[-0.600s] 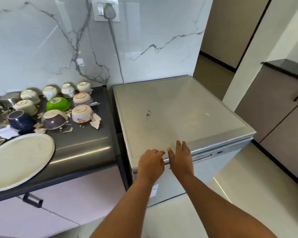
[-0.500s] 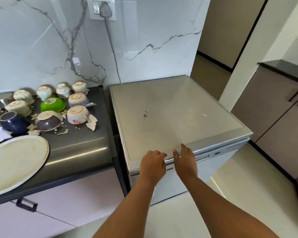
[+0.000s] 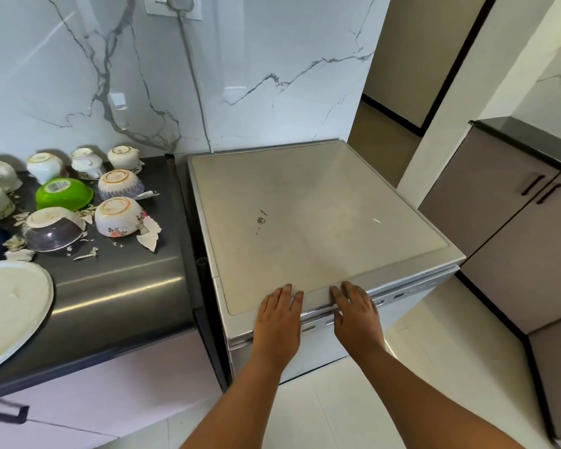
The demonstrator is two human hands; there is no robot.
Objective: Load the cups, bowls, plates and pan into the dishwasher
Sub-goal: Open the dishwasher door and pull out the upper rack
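silver dishwasher (image 3: 305,222) door still shut, both hands now spread flat, further apart, on its front edge: left (image 3: 280,322), right (image 3: 357,315)

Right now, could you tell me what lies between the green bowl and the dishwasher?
In the head view, a patterned upturned bowl sits between the green bowl and the dishwasher.

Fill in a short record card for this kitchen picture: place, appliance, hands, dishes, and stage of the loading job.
place: kitchen, dark countertop beside marble wall
appliance: dishwasher, door looks shut or barely cracked
left hand: flat on the front top edge, holding nothing
right hand: fingers curled over the door's top edge, holding nothing
dishes: upturned green bowl, floral bowl, cups behind, large white plate
debris: broken shards around the bowls
stage: nothing loaded yet
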